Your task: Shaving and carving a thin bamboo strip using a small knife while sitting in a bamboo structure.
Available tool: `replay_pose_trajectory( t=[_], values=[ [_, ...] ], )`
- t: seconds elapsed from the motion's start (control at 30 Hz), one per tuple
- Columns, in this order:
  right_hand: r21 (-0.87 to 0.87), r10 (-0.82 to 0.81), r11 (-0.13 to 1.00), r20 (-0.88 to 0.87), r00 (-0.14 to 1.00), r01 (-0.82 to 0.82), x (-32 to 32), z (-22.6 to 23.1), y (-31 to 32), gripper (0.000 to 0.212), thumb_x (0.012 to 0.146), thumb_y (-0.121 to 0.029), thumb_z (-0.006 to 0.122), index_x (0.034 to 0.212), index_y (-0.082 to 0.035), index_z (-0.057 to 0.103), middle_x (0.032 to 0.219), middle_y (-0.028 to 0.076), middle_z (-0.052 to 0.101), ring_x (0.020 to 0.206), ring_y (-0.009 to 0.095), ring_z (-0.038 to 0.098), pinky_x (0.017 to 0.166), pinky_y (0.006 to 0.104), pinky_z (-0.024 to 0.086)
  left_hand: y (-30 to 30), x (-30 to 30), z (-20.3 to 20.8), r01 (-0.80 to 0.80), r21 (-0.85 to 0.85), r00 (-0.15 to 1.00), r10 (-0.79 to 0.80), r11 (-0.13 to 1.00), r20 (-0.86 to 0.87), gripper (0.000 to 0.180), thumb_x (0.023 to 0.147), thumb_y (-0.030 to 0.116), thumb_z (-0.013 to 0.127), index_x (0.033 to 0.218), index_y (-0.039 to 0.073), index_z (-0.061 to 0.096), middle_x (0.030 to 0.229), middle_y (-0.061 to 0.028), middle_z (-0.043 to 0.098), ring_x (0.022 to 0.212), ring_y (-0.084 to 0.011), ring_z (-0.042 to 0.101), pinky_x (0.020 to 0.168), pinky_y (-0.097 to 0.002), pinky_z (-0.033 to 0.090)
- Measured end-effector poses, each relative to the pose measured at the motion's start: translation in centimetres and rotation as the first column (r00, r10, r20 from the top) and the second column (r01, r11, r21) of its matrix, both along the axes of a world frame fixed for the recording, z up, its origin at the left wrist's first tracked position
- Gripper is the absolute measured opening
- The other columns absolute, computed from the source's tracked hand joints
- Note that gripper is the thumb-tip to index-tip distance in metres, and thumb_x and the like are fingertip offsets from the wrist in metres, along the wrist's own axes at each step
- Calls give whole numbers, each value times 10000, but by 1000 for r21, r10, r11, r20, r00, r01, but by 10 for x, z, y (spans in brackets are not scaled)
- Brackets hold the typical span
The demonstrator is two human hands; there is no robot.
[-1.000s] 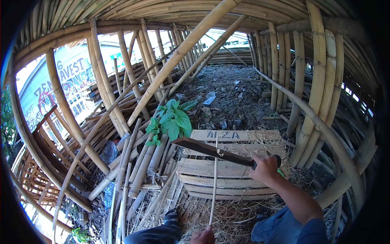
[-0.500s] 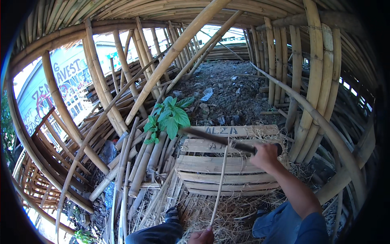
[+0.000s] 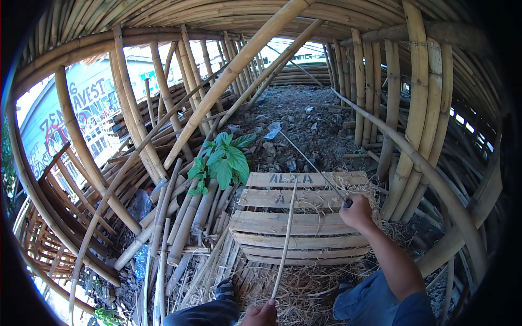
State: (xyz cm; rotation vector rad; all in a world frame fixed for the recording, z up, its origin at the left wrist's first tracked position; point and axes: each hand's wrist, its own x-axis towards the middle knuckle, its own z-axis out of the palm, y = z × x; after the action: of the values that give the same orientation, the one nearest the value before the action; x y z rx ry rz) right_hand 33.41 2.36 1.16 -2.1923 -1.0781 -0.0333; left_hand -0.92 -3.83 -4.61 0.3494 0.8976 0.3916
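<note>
Bamboo poles (image 3: 186,231), more than can be counted, lie heaped left of the one wooden crate (image 3: 291,221). One leafy green plant (image 3: 225,163) stands at the crate's far left corner. Two blue-trousered legs (image 3: 204,315) show on its near side, one to either hand. Between them the left hand (image 3: 260,315) is closed around the lower end of one thin pale stick (image 3: 285,244), which slants up in view over the crate's slats; whether it touches them I cannot tell. Loose shavings (image 3: 304,304), uncountable, cover the ground before the crate. One machete (image 3: 315,168), seen nearly edge-on, points past the crate's far edge; the right hand (image 3: 358,212) grips its handle above the crate's right side. Three thick upright posts (image 3: 417,98) stand beyond, right of the crate, crossed by one slanting pole (image 3: 454,206).
</note>
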Motion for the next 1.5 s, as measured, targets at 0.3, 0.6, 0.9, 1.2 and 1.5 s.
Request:
replay_pose_trajectory(
  t=[0.3,0.6,0.9,1.2,1.5],
  values=[
    [-1,-9,1000,-3,1000,9,-10,-14,1,147,640,-104,588,759,-35,637,717,176,628,711,335,623,646,407,494,4,8,4,-34,149,998,43,988,-55,410,953,330,387,590,140,389,473,9,301,350,-125,295,331,-277,216],
    [227,283,900,346,894,-373,-49,-4,-7,95,590,-118,624,669,-75,593,553,129,570,519,314,589,486,406,457,-2,8,-1,71,280,990,-32,957,-140,384,950,332,385,619,139,410,497,10,326,356,-129,321,333,-281,224],
    [90,281,937,382,880,-338,-37,-3,-5,171,558,-162,645,680,-65,574,572,105,588,513,291,598,515,402,487,-6,-8,-9,67,-116,998,-64,991,26,398,923,422,335,661,144,445,555,2,401,448,-156,391,391,-307,292],
    [92,269,946,311,912,-310,-41,-1,-11,81,592,-117,609,640,-68,565,556,125,573,554,328,594,630,435,499,-19,-3,7,87,105,985,-70,991,-158,376,949,334,390,622,151,427,517,31,343,392,-121,363,360,-269,267],
    [112,284,939,274,919,-324,-38,10,-12,96,592,-121,613,643,-53,569,546,146,559,543,338,591,530,434,475,-7,-13,-6,46,-302,986,4,952,164,252,857,300,417,648,164,455,554,19,413,449,-148,398,389,-293,303]
  ],
)
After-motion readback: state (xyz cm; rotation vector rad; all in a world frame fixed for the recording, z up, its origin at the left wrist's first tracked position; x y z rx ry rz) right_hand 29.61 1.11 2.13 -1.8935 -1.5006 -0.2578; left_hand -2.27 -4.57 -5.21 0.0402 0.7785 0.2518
